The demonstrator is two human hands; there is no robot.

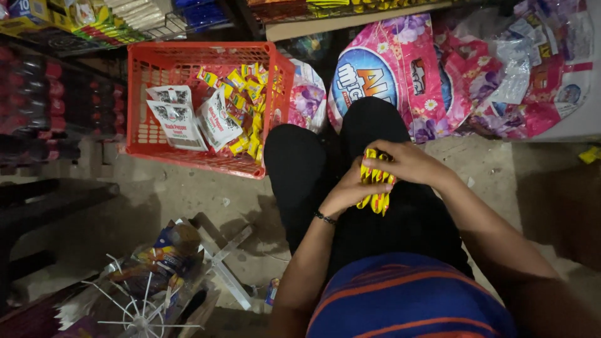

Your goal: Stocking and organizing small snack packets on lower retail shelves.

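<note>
Both my hands are closed on a bunch of small yellow sachets (pixel 375 188) above my lap, over black trousers. My left hand (pixel 348 190) grips the bunch from below and the left; it wears a dark bracelet at the wrist. My right hand (pixel 407 161) covers the top of the bunch from the right. The lower ends of the sachets hang out beneath my fingers.
An orange plastic basket (pixel 150 69) stands on the concrete floor ahead-left, holding white packets (pixel 178 119) and more yellow sachets (pixel 247 94). Large pink detergent bags (pixel 400 69) lie ahead-right. A white wire fan guard (pixel 141 307) and packets lie at bottom left. Dark bottles (pixel 37 100) line the left.
</note>
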